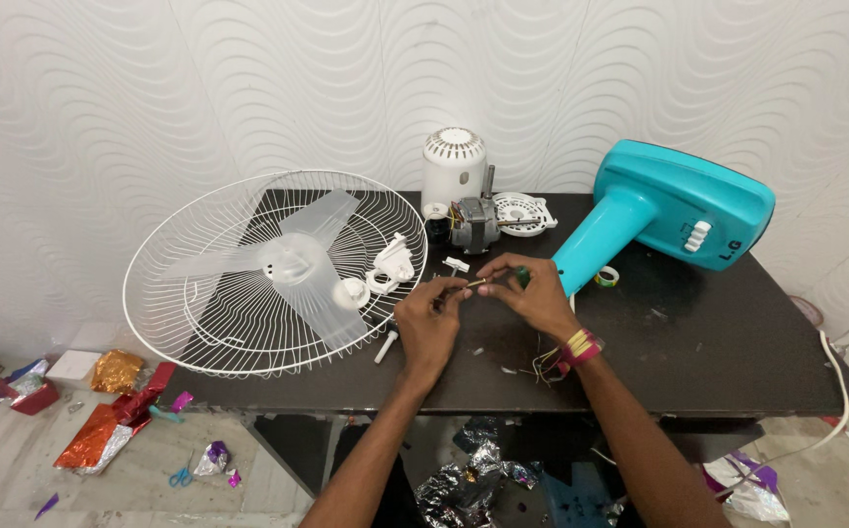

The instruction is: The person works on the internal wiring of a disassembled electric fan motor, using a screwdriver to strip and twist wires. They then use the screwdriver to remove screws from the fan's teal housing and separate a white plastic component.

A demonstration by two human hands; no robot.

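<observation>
Dark matte table [698, 352] — thin wires [476, 284] in both hands

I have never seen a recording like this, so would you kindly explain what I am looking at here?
There is no machine: the single picture comes from a camera worn on a person's head, looking down at their own two bare hands over a dark table. The left hand and right hand meet over thin wires; the right one also grips a green-handled tool, probably a screwdriver. Around them lies a fan taken apart: a white wire guard with the clear blade lying in it, a bare motor, a white motor cover and a turquoise base. Foil scraps and scissors lie on the floor.
</observation>
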